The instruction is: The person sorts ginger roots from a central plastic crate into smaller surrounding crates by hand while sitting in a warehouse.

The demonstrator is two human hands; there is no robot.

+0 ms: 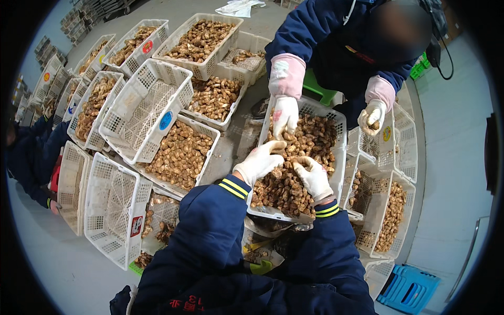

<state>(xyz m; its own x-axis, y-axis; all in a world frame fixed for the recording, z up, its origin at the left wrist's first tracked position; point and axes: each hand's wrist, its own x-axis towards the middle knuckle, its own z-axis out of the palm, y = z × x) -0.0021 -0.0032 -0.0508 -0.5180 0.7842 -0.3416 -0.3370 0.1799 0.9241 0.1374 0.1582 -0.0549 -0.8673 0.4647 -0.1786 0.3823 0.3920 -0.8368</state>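
Hovering left hand (258, 164): over the left side, fingers curled, can't tell any pinch.
Right hand (315, 181): over the right, fingers bent, hold hidden.
Brown knobbly pieces (281, 195): beneath both, neither clearly nearer.
White crate (340, 143): long axis near-to-far.

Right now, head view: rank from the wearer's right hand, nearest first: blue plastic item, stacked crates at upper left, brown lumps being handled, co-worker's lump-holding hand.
1. Brown lumps: right at the right hand.
2. Co-worker's lump-holding hand: ahead, to the right.
3. Blue plastic item: lower right.
4. Stacked crates: far upper left.
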